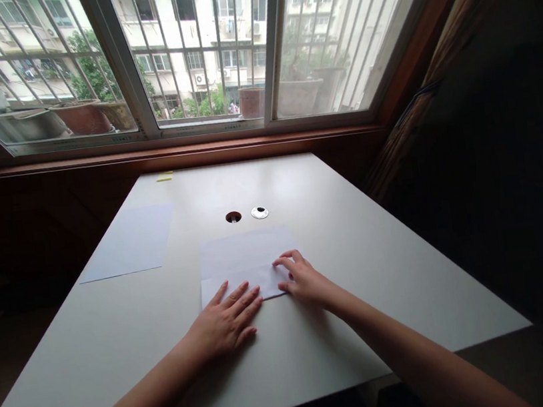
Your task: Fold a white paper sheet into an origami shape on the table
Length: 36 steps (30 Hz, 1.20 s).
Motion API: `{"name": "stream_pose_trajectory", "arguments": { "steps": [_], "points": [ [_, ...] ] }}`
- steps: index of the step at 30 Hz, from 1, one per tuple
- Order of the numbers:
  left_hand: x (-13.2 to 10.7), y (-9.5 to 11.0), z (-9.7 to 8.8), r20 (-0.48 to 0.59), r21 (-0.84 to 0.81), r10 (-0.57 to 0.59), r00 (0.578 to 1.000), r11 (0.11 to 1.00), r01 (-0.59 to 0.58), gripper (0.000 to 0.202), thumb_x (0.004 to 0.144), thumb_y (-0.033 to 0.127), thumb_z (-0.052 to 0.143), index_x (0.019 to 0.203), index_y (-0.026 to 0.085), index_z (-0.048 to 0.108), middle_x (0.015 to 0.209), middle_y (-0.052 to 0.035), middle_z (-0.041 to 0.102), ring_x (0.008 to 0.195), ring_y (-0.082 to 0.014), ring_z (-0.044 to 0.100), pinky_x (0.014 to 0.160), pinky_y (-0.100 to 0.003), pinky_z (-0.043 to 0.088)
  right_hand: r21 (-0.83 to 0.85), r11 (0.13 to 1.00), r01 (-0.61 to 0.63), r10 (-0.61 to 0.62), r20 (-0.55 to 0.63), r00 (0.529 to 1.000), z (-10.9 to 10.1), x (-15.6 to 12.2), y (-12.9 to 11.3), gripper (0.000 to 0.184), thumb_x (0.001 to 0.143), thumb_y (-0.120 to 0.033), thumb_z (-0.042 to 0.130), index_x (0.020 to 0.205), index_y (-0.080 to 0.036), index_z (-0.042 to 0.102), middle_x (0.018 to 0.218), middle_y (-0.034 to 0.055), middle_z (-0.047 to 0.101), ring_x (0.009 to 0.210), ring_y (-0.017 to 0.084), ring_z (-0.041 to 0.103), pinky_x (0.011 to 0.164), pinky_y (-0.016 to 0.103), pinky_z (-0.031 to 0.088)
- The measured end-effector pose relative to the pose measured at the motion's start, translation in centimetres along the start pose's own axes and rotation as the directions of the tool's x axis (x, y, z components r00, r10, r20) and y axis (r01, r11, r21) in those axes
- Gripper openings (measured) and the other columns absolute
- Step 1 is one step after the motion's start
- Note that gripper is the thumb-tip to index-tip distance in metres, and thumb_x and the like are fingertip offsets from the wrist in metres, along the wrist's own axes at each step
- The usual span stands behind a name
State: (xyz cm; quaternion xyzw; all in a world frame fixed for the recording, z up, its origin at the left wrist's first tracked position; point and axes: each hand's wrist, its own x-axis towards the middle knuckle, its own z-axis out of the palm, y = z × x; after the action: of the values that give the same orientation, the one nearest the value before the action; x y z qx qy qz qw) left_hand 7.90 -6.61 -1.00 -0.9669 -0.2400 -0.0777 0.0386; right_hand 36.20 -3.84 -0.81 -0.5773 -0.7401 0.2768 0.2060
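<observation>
A sheet of white paper lies on the white table in front of me, with a crease line running across its nearer part. My left hand rests flat with spread fingers over the paper's near left edge, fingertips on the sheet. At the near right edge is my right hand, its fingers bent and apart, the thumb close to the paper's border. Nothing shows between those fingers. The hand hides the sheet's right corner.
Another pale sheet of paper lies at the table's left side. Beyond the middle paper are a round cable hole and a white round cover. A yellow strip sits at the far edge of the table, below a barred window.
</observation>
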Motion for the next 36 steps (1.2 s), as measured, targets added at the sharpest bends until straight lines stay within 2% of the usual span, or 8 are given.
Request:
{"name": "stream_pose_trajectory", "arguments": {
  "steps": [10,18,23,26,29,31,33,36],
  "points": [
    [-1.5,0.0,0.5,-0.048,0.028,-0.051,0.998,0.998,0.052,0.058,0.103,0.046,0.033,0.155,0.023,0.021,0.156,-0.0052,0.035,0.146,-0.0234,0.027,0.122,-0.045,0.012,0.022,1.000,-0.015,0.015,0.020,1.000,-0.1,-0.2,0.0,0.048,0.080,-0.021,0.069,0.125,-0.031,0.056,0.136,0.0061,0.038,0.099,0.018,0.059,0.099,0.041,0.047],
    [-3.8,-1.0,-0.5,-0.039,0.038,-0.082,0.996,0.996,0.083,0.055,0.103,0.043,0.037,0.154,0.027,0.026,0.156,-0.0022,0.035,0.146,-0.0224,0.028,0.123,-0.043,0.010,0.012,1.000,-0.021,0.020,0.036,0.999,-0.3,-0.5,0.0,0.047,0.082,-0.022,0.067,0.126,-0.032,0.055,0.137,0.0068,0.037,0.097,0.019,0.059,0.098,0.044,0.049],
    [-4.5,-1.0,-0.8,-0.037,0.016,-0.086,0.996,0.996,0.086,0.055,0.102,0.044,0.038,0.154,0.028,0.026,0.156,-0.0019,0.035,0.146,-0.0228,0.028,0.122,-0.044,0.010,-0.120,0.985,0.121,-0.127,-0.047,0.991,-0.2,-1.3,-1.2,0.040,0.084,-0.019,0.065,0.122,-0.030,0.059,0.138,0.0082,0.042,0.111,0.026,0.055,0.100,0.049,0.047],
    [-4.7,-1.0,-0.8,-0.041,0.013,-0.084,0.996,0.996,0.085,0.054,0.102,0.044,0.038,0.153,0.029,0.027,0.156,-0.0019,0.036,0.146,-0.0231,0.027,0.122,-0.045,0.010,-0.263,0.912,0.315,-0.342,-0.064,0.937,0.1,-2.5,-3.3,0.032,0.091,-0.016,0.055,0.119,-0.029,0.064,0.138,0.0084,0.049,0.119,0.029,0.051,0.103,0.052,0.044],
    [-4.8,-1.0,-0.7,-0.052,0.015,-0.083,0.995,0.996,0.084,0.054,0.102,0.044,0.038,0.153,0.030,0.028,0.156,-0.0018,0.036,0.146,-0.0231,0.028,0.122,-0.045,0.009,-0.303,0.781,0.547,-0.551,0.079,0.831,0.8,-3.8,-5.3,0.039,0.097,-0.018,0.045,0.132,-0.028,0.057,0.142,0.0061,0.052,0.132,0.027,0.044,0.112,0.050,0.037],
    [-4.8,-0.9,-0.6,-0.060,0.015,-0.086,0.994,0.996,0.088,0.054,0.102,0.044,0.038,0.153,0.031,0.026,0.155,-0.0017,0.037,0.146,-0.0227,0.028,0.122,-0.045,0.010,-0.280,0.715,0.640,-0.621,0.165,0.766,1.7,-4.2,-5.9,0.045,0.098,-0.022,0.044,0.143,-0.026,0.047,0.148,0.0061,0.047,0.140,0.025,0.038,0.118,0.048,0.029],
    [-4.8,-0.8,-0.5,-0.054,0.017,-0.091,0.994,0.996,0.092,0.055,0.102,0.044,0.038,0.154,0.031,0.025,0.155,-0.0013,0.037,0.146,-0.0221,0.028,0.122,-0.045,0.009,-0.271,0.698,0.663,-0.633,0.199,0.748,2.7,-4.3,-5.6,0.052,0.099,-0.031,0.045,0.149,-0.022,0.037,0.153,0.0085,0.041,0.143,0.026,0.034,0.119,0.048,0.027],
    [-4.8,-0.8,-0.6,-0.028,0.017,-0.090,0.996,0.996,0.091,0.055,0.102,0.044,0.037,0.154,0.031,0.024,0.156,-0.0011,0.034,0.147,-0.0219,0.027,0.122,-0.045,0.007,-0.271,0.711,0.649,-0.609,0.225,0.761,3.6,-4.1,-4.4,0.057,0.099,-0.039,0.045,0.152,-0.020,0.033,0.153,0.0098,0.041,0.143,0.026,0.034,0.119,0.048,0.027]
  ]
}}
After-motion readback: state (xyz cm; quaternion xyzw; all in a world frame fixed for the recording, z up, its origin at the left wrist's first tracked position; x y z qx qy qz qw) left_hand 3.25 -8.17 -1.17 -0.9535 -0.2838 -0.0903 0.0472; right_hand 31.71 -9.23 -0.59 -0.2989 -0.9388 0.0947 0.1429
